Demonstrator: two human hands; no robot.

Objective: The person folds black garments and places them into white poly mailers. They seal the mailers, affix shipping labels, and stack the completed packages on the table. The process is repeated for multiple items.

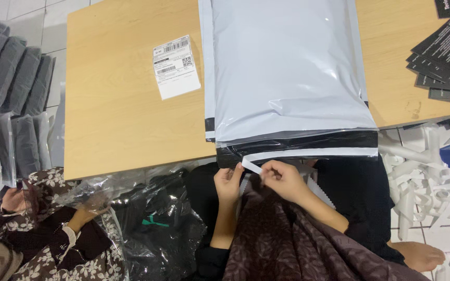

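Mailer bag (287,78) lay on the table (115,125), soft, slick, probably light. Your right hand (283,179) pinched its thin white peel strip (252,166); your left hand (228,182) curled loosely beside it, grip unclear.

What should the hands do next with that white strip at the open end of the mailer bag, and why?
Probably pull the white strip sideways along the black flap toward the right. Only its left end is lifted, pinched by the right hand, while the rest lies flat on the flap. The left hand sits at the grey mailer bag edge, placed to steady it.
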